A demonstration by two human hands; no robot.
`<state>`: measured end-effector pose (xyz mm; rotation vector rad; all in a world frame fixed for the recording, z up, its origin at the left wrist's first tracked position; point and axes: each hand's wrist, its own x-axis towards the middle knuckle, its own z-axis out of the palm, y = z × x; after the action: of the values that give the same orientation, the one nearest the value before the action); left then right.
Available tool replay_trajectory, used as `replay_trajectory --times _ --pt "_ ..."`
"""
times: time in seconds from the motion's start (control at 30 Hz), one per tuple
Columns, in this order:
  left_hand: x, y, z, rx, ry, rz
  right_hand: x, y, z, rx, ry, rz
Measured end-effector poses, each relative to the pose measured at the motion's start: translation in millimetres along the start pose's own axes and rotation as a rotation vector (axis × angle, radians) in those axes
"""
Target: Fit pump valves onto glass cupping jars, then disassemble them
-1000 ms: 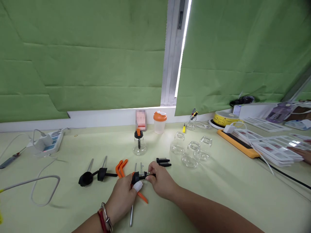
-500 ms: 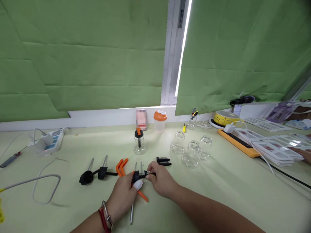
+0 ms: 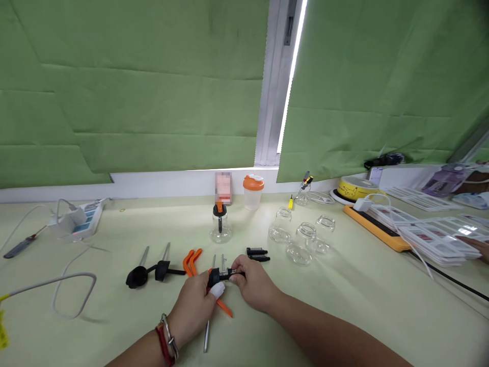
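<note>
My left hand (image 3: 196,298) grips a black bottle lid (image 3: 214,277), its thumb wrapped in white. My right hand (image 3: 252,282) pinches the far end of the black handle (image 3: 229,273) that sticks out from this lid; what sits between those fingertips is hidden. Thin metal rods stand up just behind the lid. Under the left hand lie an orange lever (image 3: 224,308) and a metal rod (image 3: 207,336). Left of it are two orange levers (image 3: 192,261) and two more black lids (image 3: 136,277) with metal tubes. Two black spring-fitted handle pieces (image 3: 258,254) rest behind the right hand.
A glass bottle with a black-and-orange top (image 3: 220,227) stands ahead, near an orange-lidded cup (image 3: 253,191). Three glass jars (image 3: 300,250) are right of centre. Power strips (image 3: 376,228) with cables lie at both sides. Another person's hand (image 3: 476,246) touches white trays at far right.
The view has shifted very slightly. Both hands keep their hold on the black lid and its handle, with hardly any visible movement.
</note>
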<state>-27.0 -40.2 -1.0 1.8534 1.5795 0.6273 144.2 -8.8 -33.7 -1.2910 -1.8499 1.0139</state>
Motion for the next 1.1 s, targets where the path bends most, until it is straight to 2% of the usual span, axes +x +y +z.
replay_trajectory --times 0.47,0.7,0.87,0.93,1.03,1.1 --pt "0.8 -3.2 2.4 -0.044 0.023 0.011 -0.5 -0.1 -0.2 0.005 0.002 -0.005" --pt "1.9 -0.7 -3.5 -0.154 0.009 -0.063 -1.7 3.5 0.3 0.036 0.023 -0.017" --pt "0.9 2.4 -12.8 -0.227 0.02 -0.102 -5.8 1.8 -9.0 0.124 -0.064 0.038" --pt "1.3 1.3 -19.2 -0.195 0.056 -0.046 -8.6 1.5 -14.5 0.138 -0.103 0.077" --pt "2.4 -0.7 -31.3 -0.076 0.172 0.043 -13.6 -0.5 -20.9 0.104 -0.125 0.119" --pt "3.1 -1.5 -38.6 -0.05 0.217 0.041 -17.0 -4.3 -22.8 0.054 -0.146 0.079"
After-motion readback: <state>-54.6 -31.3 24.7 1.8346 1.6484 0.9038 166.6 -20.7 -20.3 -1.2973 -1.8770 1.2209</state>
